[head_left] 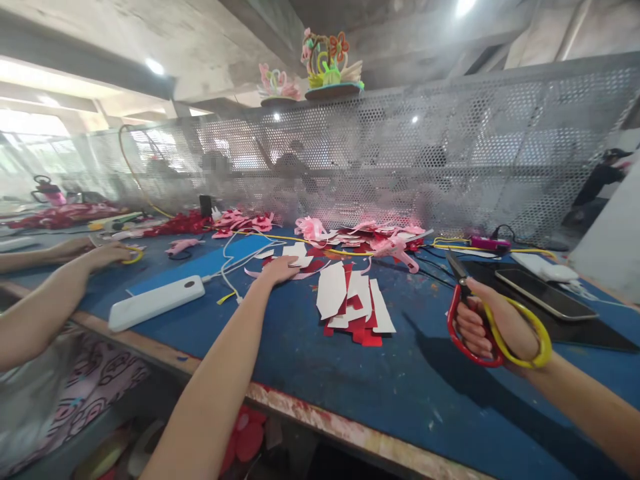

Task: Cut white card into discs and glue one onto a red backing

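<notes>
My right hand is wrapped round scissors with one red and one yellow handle loop. Their blades point up and away from me, above the table. My left hand reaches forward with its fingers stretched out, touching white paper pieces beside pink ribbon scraps. Between my hands lies a loose stack of cut white and red card pieces, overlapping at odd angles.
A white power bank with a cable lies left, near a blue sheet. At far left, a co-worker's hands hold yellow-handled scissors. A phone lies right. Pink and red scraps line the perforated metal screen.
</notes>
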A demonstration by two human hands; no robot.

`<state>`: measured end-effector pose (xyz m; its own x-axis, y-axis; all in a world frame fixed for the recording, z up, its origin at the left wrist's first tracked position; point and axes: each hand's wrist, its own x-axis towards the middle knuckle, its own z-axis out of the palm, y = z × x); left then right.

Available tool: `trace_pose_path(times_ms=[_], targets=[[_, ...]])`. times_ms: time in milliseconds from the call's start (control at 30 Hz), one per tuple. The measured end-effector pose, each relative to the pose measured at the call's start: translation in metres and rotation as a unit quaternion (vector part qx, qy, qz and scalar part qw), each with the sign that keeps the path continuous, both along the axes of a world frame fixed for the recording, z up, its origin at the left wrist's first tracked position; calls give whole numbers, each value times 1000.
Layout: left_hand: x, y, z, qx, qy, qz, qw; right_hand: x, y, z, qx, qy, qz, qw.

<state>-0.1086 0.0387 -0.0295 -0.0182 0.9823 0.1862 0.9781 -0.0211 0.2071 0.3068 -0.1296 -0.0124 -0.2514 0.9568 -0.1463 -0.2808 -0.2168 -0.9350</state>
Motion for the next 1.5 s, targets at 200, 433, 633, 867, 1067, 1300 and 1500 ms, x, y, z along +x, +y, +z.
trace_pose_path(times_ms=[200,433,633,867,1067,1300,1500], targets=[[-5,-7,7,83,-39,57,994,0,-2,-1,-1,-11,13,1000],[-10,-7,23,226,-110,228,941,-3,-1,0,-22,9,14,1000],[-16,-7,21,268,-152,269,912,-2,-1,-1,-19,7,12,1000],[1,-11,15,305,-87,202,927,4,12,-10,-58,0,36,998],[12,-19,21,337,-51,157,927,4,11,-9,-62,12,46,997],[17,-33,39,326,-7,128,937,3,9,-7,-55,2,70,996],[10,-22,24,134,18,86,987,1,7,-6,-66,-1,67,996]])
